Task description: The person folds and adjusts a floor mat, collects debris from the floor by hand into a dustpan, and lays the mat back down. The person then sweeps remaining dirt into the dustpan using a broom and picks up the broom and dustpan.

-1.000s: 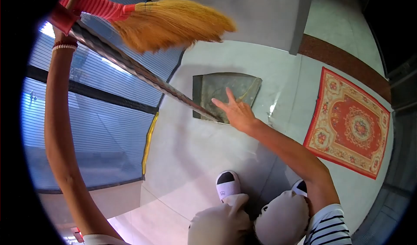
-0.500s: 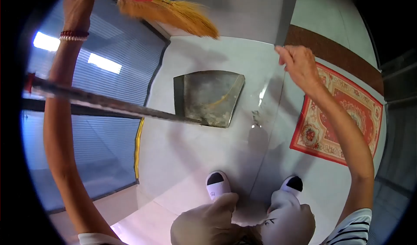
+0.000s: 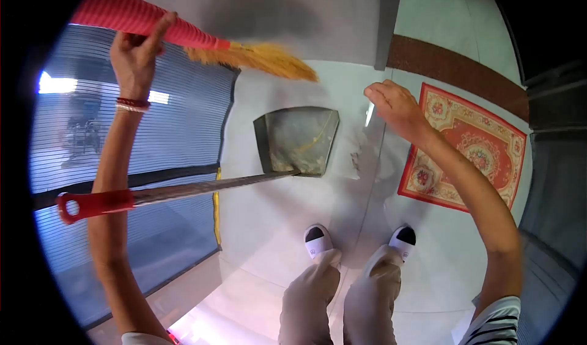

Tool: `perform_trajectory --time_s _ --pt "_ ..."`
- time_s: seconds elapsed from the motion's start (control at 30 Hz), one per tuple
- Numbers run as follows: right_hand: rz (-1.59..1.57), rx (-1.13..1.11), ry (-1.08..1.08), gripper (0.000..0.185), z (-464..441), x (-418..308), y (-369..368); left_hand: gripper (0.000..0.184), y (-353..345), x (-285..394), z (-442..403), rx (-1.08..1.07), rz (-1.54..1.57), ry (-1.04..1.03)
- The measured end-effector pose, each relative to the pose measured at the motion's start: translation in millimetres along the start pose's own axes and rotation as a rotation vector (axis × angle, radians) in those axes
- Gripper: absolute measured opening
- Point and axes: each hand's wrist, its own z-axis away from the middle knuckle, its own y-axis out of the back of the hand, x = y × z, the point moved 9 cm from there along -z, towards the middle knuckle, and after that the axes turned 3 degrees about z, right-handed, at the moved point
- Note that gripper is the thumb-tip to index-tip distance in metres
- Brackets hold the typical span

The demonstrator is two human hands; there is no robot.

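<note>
My left hand [image 3: 136, 63] is closed on a broom [image 3: 131, 14], its fingers on the ribbed red wrapping. The broom's yellow bristles [image 3: 269, 60] point right, beyond a metal dustpan [image 3: 299, 137] on the floor. The dustpan's long pole [image 3: 208, 189] rises toward me and ends in a red grip [image 3: 98, 205], which crosses in front of my left forearm; neither hand is on it. Over the floor to the right, my right hand [image 3: 394, 106] has its fingers curled together. Whether something small is in them is hidden.
A red patterned mat [image 3: 468, 149] lies at the right, beside a brown floor strip [image 3: 458, 70]. A ribbed translucent screen [image 3: 171, 125] with a dark frame stands at the left. Small dark bits [image 3: 355, 160] lie right of the dustpan. My slippered feet [image 3: 318, 241] are below it.
My left hand has come down and to the right with the broom, and more of its wrapped handle shows. The dustpan's red grip has come into view. My right hand appears lower and further left.
</note>
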Motion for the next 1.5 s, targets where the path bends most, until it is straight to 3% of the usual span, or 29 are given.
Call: perform_trajectory --time_s 0.1,0.2,0.33,0.47,0.6,0.67,0.77,0.87,1.0,1.1,1.2,1.3,1.37,1.43,1.5 --pt "-0.211 0.118 0.108 0.042 -6 -51 28 0.037 15 9 -12 0.002 0.083 0.073" --pt "-0.396 -0.009 0.081 0.043 -14 -120 58 0.034 33 15 -24 0.052 0.085 0.104" --pt "-0.495 -0.109 0.096 0.049 -24 -212 100 0.034 51 26 -47 -0.068 -0.037 0.097" --pt "-0.694 -0.258 0.054 0.059 -38 -276 133 0.033 64 42 -68 -0.148 -0.040 0.082" --pt "-1.120 -0.611 -0.008 0.072 -33 -338 159 0.035 64 53 -72 -0.198 -0.032 0.041" --pt "-1.191 -0.729 -0.022 0.078 -24 -367 174 0.038 63 77 -73 -0.237 -0.210 -0.078" --pt "-1.167 -0.838 -0.012 0.081 -10 -405 196 0.038 57 95 -70 -0.281 -0.301 -0.146" --pt "-1.278 -0.887 -0.193 0.081 11 -418 206 0.037 57 108 -68 -0.345 -0.302 -0.152" --pt "-1.108 -0.729 -0.315 0.074 60 -417 236 0.041 59 131 -69 -0.422 -0.269 -0.218" --pt "-0.983 -0.603 -0.602 0.064 128 -408 253 0.049 56 145 -68 -0.550 -0.232 -0.189" --pt "-0.799 -0.575 -0.927 0.059 196 -424 256 0.057 85 129 -62 -0.580 0.044 0.040" --pt "-0.666 -0.551 -0.999 0.073 270 -416 259 0.066 91 28 -7 -0.627 0.063 0.408" --pt "-0.545 -0.512 -1.058 0.073 321 -402 260 0.071 73 -58 86 -0.789 0.121 0.883" --pt "-0.544 -0.410 -1.187 0.077 371 -392 248 0.075 107 5 124 -0.765 0.377 1.618" --pt "-0.555 -0.292 -1.265 0.077 416 -380 232 0.067 93 31 159 -0.658 0.780 2.002"
